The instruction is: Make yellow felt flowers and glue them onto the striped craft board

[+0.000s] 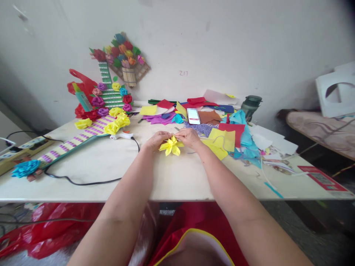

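Between my two hands, above the middle of the white table (177, 181), is a yellow paper flower (172, 146) with pointed petals spread toward me. My left hand (158, 140) pinches it from the left side, near its top. My right hand (189, 138) closes on its upper right side, and a thin grey pointed thing, perhaps a scissors tip, sticks out by the fingers. The fingertips partly hide the flower's back. Just right of my right hand lie yellow paper sheets (222, 139).
A white glue gun (122, 136) with a black cord lies on the left, beside a long decorated strip (74, 140) with paper flowers. Coloured paper, a phone (193, 116) and a dark green bottle (251, 107) stand or lie at the back. Blue scraps (246, 144) cover the right.
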Tool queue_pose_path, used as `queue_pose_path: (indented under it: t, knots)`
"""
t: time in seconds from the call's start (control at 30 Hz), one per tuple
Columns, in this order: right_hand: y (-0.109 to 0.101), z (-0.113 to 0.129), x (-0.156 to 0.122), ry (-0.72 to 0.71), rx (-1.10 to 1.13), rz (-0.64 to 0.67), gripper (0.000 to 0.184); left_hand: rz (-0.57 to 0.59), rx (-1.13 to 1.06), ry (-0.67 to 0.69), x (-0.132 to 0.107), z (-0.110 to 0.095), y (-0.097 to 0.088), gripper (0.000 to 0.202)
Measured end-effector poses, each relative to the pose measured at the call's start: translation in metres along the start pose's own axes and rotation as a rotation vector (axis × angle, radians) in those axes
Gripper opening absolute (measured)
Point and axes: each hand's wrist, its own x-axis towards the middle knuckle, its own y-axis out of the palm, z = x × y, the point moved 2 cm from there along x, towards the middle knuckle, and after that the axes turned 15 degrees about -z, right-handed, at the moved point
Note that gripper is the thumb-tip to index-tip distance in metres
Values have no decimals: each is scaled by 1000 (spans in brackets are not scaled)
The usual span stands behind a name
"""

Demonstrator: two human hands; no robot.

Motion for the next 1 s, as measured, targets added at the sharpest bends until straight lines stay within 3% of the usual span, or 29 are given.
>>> queue_pose_path:
  t: [0.47, 0.83, 1.0]
  knots:
    - [5, -4, -1, 8, 4, 18, 20, -39, 102, 57, -1, -2, -1, 28]
    - [6, -7, -2, 153, 78, 72, 20, -23, 208, 97, 1, 0, -2, 28]
    - [6, -7, -1, 104, 45, 62, 20, -32, 205, 89, 1, -2, 0, 30]
